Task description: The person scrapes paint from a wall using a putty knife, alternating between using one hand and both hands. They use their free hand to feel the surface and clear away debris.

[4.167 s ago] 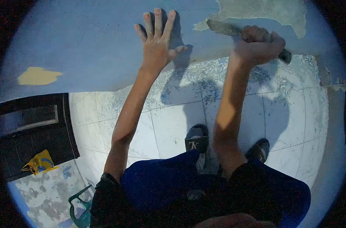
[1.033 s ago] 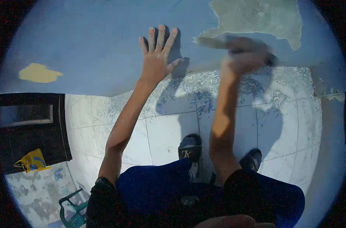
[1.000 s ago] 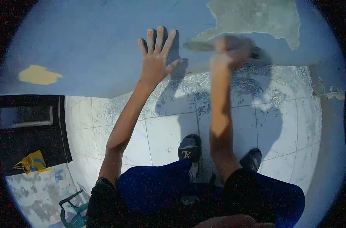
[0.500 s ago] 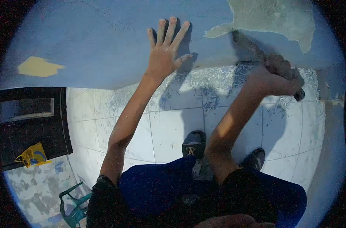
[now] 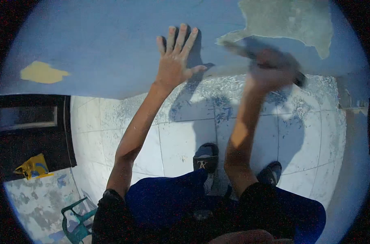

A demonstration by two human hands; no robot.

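Fingers spread, my left hand [image 5: 174,61] lies flat against the blue painted wall [image 5: 111,44]. My right hand [image 5: 274,69], smeared by motion, is wrapped round the handle of a long dark knife [image 5: 240,49]. Its blade points up and left across the wall, with the tip at the narrow left end of a bare grey patch [image 5: 286,20]. Pale ragged paint edges border that patch. Below both hands, many loose paint flakes [image 5: 221,93] cover the floor along the foot of the wall.
My feet, in dark sandals [image 5: 205,158], stand on white floor tiles [image 5: 176,142]. A yellow patch [image 5: 44,73] marks the wall at left. Beneath it are a dark door [image 5: 34,142], a yellow bag [image 5: 34,166] and a green plastic chair [image 5: 77,227].
My right hand has swung left with the knife, and the blade tip has moved left along the patch's lower edge. My left hand stays flat on the wall.
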